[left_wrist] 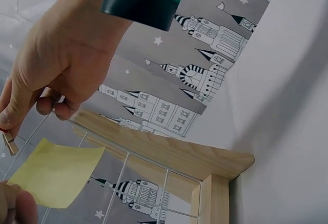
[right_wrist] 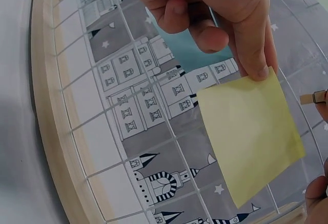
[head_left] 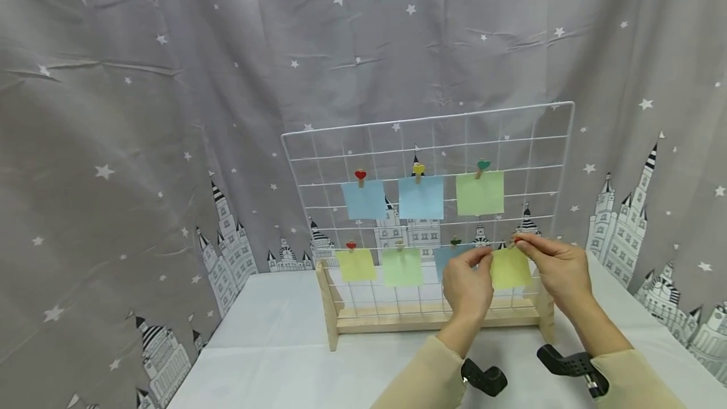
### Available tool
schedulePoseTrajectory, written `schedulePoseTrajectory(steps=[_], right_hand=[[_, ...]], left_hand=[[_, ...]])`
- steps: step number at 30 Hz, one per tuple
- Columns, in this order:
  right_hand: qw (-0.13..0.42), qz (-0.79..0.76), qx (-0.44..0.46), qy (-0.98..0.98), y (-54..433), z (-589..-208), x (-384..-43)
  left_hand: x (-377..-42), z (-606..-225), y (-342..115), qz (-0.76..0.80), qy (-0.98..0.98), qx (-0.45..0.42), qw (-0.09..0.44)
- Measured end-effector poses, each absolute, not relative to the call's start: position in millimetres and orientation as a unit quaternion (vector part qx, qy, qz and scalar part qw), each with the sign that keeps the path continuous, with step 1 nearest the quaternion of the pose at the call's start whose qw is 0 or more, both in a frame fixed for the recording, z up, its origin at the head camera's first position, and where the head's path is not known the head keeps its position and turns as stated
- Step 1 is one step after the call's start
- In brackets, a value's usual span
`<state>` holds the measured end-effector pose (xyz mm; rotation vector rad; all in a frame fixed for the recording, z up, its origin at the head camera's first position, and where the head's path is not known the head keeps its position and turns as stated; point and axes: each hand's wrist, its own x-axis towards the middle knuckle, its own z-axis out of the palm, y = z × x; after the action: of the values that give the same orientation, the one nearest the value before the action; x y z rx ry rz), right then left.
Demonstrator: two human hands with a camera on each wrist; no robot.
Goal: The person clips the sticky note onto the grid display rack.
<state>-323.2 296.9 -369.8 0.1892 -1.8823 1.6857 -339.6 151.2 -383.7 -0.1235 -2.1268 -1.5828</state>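
Observation:
My left hand [head_left: 468,284] pinches a yellow paper note [head_left: 510,269] by its upper left corner, in front of the lower part of a white wire grid [head_left: 426,118]. At the note's top edge, my right hand [head_left: 559,270] pinches a small wooden clothespin [right_wrist: 313,98] with a red heart on it. In the right wrist view the clothespin is apart from the note. A blue note [head_left: 445,257] hangs just left of this spot under a dark green heart clip [head_left: 455,242], partly hidden behind my left hand.
The grid stands in a wooden base [head_left: 392,322] on a white-covered table [head_left: 272,346]. Clips hold two blue notes [head_left: 421,197] and a green note [head_left: 479,193] above, a yellow note [head_left: 356,265] and a pale green note [head_left: 401,267] below. A grey curtain [head_left: 170,112] hangs behind.

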Motion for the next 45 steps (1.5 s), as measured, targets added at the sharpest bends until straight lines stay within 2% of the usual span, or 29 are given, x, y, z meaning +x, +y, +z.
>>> schedulePoseTrajectory(steps=[9,29,45], right_hand=[[0.304,0.6,0.067,-0.737,294.8,-370.7,-329.1],[0.299,0.573,0.066,-0.76,295.2,-365.3,-331.3],[0.326,0.514,0.074,-0.79,289.6,-365.0,-334.1]], left_hand=[[-342.3,-384.8,153.0,-0.604,-0.762,-0.026,0.231],[-343.5,-386.1,157.0,-0.607,-0.751,-0.034,0.258],[-341.7,-388.6,154.2,-0.629,-0.725,-0.053,0.274]])
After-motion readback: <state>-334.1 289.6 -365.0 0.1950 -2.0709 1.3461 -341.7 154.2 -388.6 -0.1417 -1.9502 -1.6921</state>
